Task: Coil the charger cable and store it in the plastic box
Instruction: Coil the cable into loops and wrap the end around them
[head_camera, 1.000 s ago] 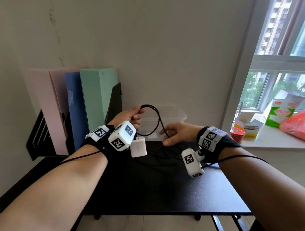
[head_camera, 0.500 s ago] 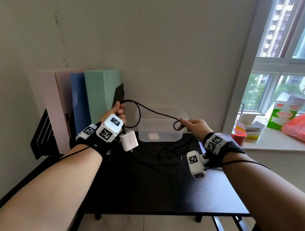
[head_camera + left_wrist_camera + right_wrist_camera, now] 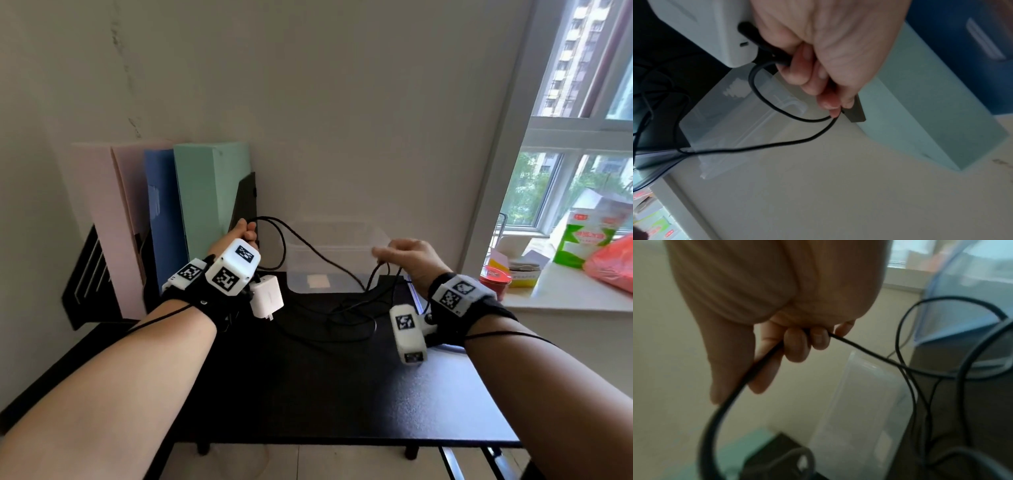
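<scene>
Now your left hand (image 3: 239, 236) grips a loop of the black cable (image 3: 318, 255) with curled fingers, the white charger (image 3: 266, 297) hanging just below it. Your right hand (image 3: 407, 257) pinches the cable farther along, fingers curled round it. More cable lies loose on the black table (image 3: 308, 394). Behind it, against the far wall, stands the clear plastic box (image 3: 373, 240).
</scene>
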Tool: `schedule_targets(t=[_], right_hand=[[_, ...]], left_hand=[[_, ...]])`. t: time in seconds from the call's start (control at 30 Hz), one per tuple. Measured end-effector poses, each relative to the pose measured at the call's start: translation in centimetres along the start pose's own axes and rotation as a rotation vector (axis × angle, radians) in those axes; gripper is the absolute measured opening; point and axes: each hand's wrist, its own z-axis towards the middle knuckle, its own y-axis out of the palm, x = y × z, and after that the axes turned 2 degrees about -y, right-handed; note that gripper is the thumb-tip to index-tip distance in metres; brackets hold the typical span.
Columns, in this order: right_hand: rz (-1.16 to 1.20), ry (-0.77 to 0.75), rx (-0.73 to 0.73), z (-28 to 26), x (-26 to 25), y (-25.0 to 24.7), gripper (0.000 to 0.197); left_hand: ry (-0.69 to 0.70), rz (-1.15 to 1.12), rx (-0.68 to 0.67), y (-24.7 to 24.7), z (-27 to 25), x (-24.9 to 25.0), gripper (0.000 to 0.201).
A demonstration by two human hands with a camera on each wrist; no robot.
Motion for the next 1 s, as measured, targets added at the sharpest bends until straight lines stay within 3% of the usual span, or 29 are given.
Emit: schedule_targets(t=[0.07,0.13,0.23,0.33,0.4,0.53,0.63,0.77,0.9,1.0], right_hand=[[-0.439,0.016,-0.224,-0.2,0.1,1.2,0.035],[-0.680,-0.020,-0.352,-0.6,-0.3,2.8,0.037],[-0.739,0.017,-0.464,-1.2,-0.9,5.1,0.060],[-0.827,0.113,-0.672,-2.2,-1.6,6.7,0.087],[-0.857,0.153,-0.786,-3.0,-1.7,6.9,0.082],[-1.057,0.145,-0.943,-4.0,-1.5,6.6,0.043],[-0.887,0.055,-0.916,-3.4,-1.5,6.5,0.020],[-0.564,-0.088,-0.824,-2.7,-3.6,6.1,0.015],[-0.446,-0.247,-0.653,-1.5,-5.1,6.3,0.019],[-0.316,-0.248,-0.481,-0.7,-5.9,6.5,0.014]], left_hand=[[-0.029,0.015,0.006,0.5,0.0,-0.6,0.028],[-0.059,0.025,-0.008,1.4,-0.3,-1.1,0.030],[-0.092,0.029,-0.032,2.9,-1.1,-1.8,0.030],[-0.119,-0.013,-0.055,3.9,-1.6,-2.1,0.032],[-0.115,-0.027,-0.054,4.1,-1.5,-1.9,0.033],[-0.035,-0.016,-0.015,3.7,-1.1,-1.2,0.030],[0.022,0.056,0.004,3.3,-0.9,-1.6,0.029],[0.004,0.168,0.000,3.3,-0.7,-2.8,0.049],[-0.011,0.217,-0.038,4.3,-1.2,-4.3,0.026],[-0.054,0.309,-0.121,4.7,-1.6,-5.0,0.025]])
